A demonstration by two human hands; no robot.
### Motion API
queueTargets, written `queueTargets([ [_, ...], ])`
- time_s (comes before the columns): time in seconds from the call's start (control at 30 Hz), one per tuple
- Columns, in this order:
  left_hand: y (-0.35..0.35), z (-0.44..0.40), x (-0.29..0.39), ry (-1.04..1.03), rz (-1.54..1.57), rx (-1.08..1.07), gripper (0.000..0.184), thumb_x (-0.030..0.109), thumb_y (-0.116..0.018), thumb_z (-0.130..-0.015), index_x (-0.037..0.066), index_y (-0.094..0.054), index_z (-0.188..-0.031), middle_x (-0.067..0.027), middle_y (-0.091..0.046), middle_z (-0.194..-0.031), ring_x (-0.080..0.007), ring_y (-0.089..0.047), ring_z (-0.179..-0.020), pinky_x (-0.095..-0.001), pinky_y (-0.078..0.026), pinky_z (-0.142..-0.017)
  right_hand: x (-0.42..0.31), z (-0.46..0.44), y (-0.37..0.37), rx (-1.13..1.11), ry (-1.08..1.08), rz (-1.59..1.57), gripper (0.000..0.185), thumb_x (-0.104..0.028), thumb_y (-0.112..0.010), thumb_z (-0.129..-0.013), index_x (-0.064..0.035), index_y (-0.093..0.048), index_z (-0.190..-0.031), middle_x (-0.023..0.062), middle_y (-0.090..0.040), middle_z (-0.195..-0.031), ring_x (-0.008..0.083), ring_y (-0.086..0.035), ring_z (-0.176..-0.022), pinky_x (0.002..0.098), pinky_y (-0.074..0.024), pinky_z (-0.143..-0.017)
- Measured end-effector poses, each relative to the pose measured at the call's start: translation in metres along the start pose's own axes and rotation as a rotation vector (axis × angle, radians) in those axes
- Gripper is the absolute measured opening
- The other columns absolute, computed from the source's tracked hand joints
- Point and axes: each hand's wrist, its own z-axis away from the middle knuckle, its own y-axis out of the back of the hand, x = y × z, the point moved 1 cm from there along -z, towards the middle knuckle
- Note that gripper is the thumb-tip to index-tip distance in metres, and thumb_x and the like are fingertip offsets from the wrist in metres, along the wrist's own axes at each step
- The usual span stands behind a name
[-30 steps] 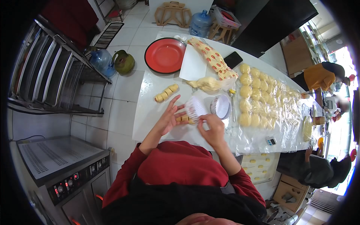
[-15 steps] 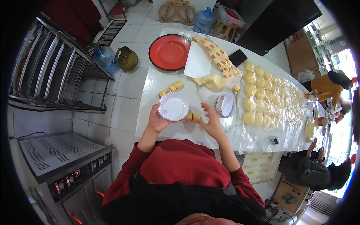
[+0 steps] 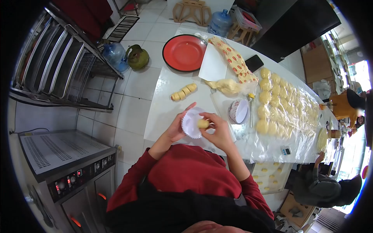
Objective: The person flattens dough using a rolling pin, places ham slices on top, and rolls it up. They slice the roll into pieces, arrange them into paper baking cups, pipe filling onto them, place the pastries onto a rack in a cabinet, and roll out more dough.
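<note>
My left hand (image 3: 176,128) is closed around the side of a white fluted paper baking cup (image 3: 189,123), its opening tilted toward my right hand. Between the fingers of my right hand (image 3: 220,134) is a small piece of pale yellow dough (image 3: 203,124), held at the cup's opening. A row of cut dough pieces (image 3: 184,93) lies on the table just beyond the cup. To the right of my hands stands a stack of paper baking cups (image 3: 238,111). Behind that stack lies a bag of pale yellow filling (image 3: 227,86).
Rows of dough balls (image 3: 268,103) under plastic film cover the table's right side, with a small timer (image 3: 286,150) nearby. A red round tray (image 3: 184,53) and a phone (image 3: 254,63) sit farther back. An oven (image 3: 66,151) and a tray rack (image 3: 58,62) stand left. Other people are at the right.
My right hand has taken a dough piece from the table and brought it to the cup. The cup has tilted toward that hand. The whole view has shifted slightly.
</note>
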Motion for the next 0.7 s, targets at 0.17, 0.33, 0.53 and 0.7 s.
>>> queueTargets([
  [0.17,-0.003,0.003,-0.006,0.098,0.081,0.041,0.052,0.034,-0.035,-0.091,0.016,-0.022,-0.138,-0.0066,-0.048,-0.118,-0.0162,-0.05,-0.105,-0.0314,-0.043,-0.088,0.017,-0.005,-0.03,-0.119,0.125,0.277,0.036,0.0,-0.066,-0.063,-0.0019,-0.055,-0.098,0.011,-0.055,-0.088,0.0251,-0.059,-0.077,0.0313,-0.0489,-0.069],
  [0.33,0.0,0.007,-0.008,0.109,0.147,0.131,0.05,0.035,-0.038,-0.09,0.011,-0.033,-0.133,-0.0065,-0.053,-0.108,-0.0157,-0.054,-0.097,-0.0307,-0.046,-0.081,0.01,-0.002,-0.03,-0.22,0.114,0.27,0.036,-0.004,-0.067,-0.065,-0.0031,-0.056,-0.099,0.0113,-0.054,-0.1,0.0266,-0.057,-0.086,0.0353,-0.0444,-0.079],
  [0.53,0.011,0.029,0.0,0.158,0.291,0.233,0.046,0.037,-0.038,-0.089,0.004,-0.045,-0.119,-0.0121,-0.053,-0.113,-0.0243,-0.054,-0.103,-0.0404,-0.044,-0.088,-0.008,-0.001,-0.001,-0.108,0.296,0.399,0.042,-0.011,-0.066,-0.071,-0.005,-0.055,-0.111,0.0146,-0.051,-0.112,0.0281,-0.051,-0.099,0.0352,-0.038,-0.089],
  [0.7,0.013,0.056,0.019,0.041,0.265,0.297,0.051,0.041,-0.039,-0.087,0.003,-0.043,-0.121,-0.0154,-0.049,-0.12,-0.0333,-0.049,-0.108,-0.0553,-0.039,-0.091,0.067,-0.005,0.015,-0.119,0.027,0.354,0.049,-0.011,-0.067,-0.069,-0.0044,-0.051,-0.115,0.0155,-0.049,-0.114,0.0314,-0.047,-0.104,0.0376,-0.0399,-0.088],
])
